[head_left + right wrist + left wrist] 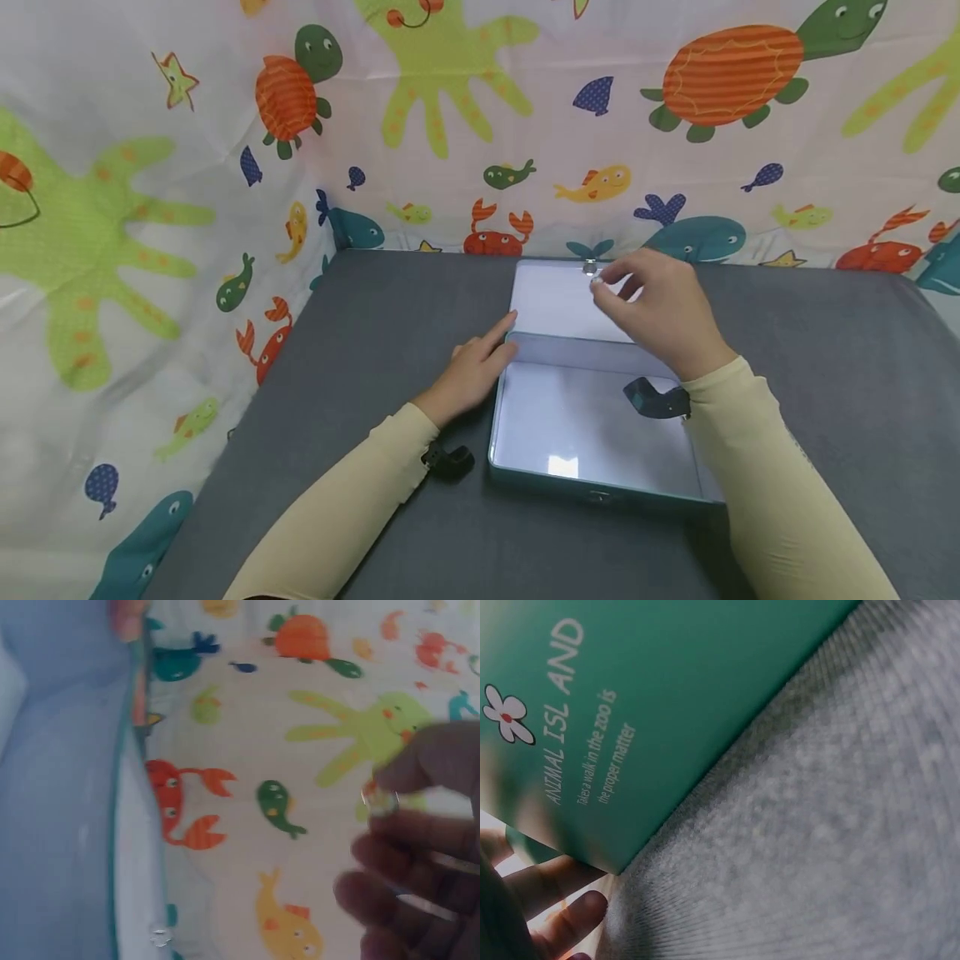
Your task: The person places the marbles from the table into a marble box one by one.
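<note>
A shallow tin box with a white inside and green outside lies on the table, its hinged lid opened to the back. My left hand touches the box's left side near the hinge, fingers extended. In the left wrist view, those fingers are at the corner of the green side, which bears printed words. Above the lid, my right hand pinches a small shiny object between thumb and index finger; I cannot tell its kind. The lid's metal clasp shows just beyond those fingertips.
Beneath the box spreads a dark grey tabletop. A white curtain printed with sea animals stands along the table's back and left edges. Dark wrist mounts sit on both sleeves, the right one above the box's interior.
</note>
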The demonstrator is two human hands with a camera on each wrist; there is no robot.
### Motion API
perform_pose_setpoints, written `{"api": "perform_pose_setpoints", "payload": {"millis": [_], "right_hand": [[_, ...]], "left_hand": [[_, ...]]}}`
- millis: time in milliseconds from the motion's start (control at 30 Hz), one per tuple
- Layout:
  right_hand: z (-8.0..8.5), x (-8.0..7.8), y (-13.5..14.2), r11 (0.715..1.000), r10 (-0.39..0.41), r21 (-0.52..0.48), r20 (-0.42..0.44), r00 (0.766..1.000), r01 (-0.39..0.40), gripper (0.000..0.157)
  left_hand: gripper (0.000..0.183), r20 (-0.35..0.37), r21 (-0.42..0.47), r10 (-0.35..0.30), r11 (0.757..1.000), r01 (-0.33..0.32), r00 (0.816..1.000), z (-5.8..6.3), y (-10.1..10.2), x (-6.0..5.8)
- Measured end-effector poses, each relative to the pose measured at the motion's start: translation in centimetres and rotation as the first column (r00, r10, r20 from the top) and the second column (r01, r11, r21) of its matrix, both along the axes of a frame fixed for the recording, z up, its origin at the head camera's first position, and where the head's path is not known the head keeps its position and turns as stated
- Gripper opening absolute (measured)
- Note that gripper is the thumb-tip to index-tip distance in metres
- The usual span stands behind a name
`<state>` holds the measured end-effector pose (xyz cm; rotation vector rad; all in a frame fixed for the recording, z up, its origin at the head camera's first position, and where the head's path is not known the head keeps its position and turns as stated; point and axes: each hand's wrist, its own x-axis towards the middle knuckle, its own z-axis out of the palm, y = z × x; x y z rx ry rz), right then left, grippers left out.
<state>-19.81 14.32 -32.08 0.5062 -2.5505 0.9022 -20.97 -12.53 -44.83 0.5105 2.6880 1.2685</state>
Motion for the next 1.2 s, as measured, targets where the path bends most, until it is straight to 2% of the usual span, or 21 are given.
{"api": "perform_pose_setpoints", "payload": {"millis": [100, 200, 333, 567, 733, 867, 1200], "right_hand": [[-1.0, -0.3, -0.8, 0.987, 0.109, 0.117, 0.020, 0.994, -0.111, 0.016], [-2.1, -0.4, -1.4, 0.968, 0.175, 0.177, 0.043, 0.984, -0.180, 0.014], [-3.4, -0.6, -2.1, 0.944, 0.255, 0.201, 0.065, 0.965, -0.263, 0.012], [-5.2, -0.3, -3.3, 0.886, 0.402, 0.211, 0.092, 0.911, -0.413, 0.015], [-6.7, -0.3, -4.2, 0.858, 0.452, 0.236, 0.076, 0.889, -0.457, 0.012], [-7.9, -0.6, -4.8, 0.842, 0.482, 0.240, 0.069, 0.874, -0.483, 0.008], [-9.9, -1.3, -5.8, 0.863, 0.430, 0.174, 0.241, 0.870, -0.475, 0.011]], "left_hand": [[0.064, 0.001, -0.012, 0.003, 1.000, -0.003, 1.000, 0.2, 0.1, 0.0], [0.063, 0.003, -0.027, 0.005, 1.000, -0.005, 1.000, 0.4, 0.4, 0.1], [0.063, 0.005, -0.037, 0.007, 0.999, -0.007, 1.000, 0.6, 0.7, 0.1], [0.060, -0.019, -0.061, 0.014, 0.998, -0.016, 1.000, 0.5, 1.1, 0.2], [0.059, -0.060, -0.072, 0.027, 0.997, -0.031, 0.998, 0.3, 1.2, 0.3], [0.059, -0.065, -0.059, 0.049, 0.997, -0.053, 0.997, 0.3, 1.1, 0.2], [0.058, -0.056, -0.057, 0.096, 0.993, -0.099, 0.994, 0.1, 0.6, 0.2]]}}
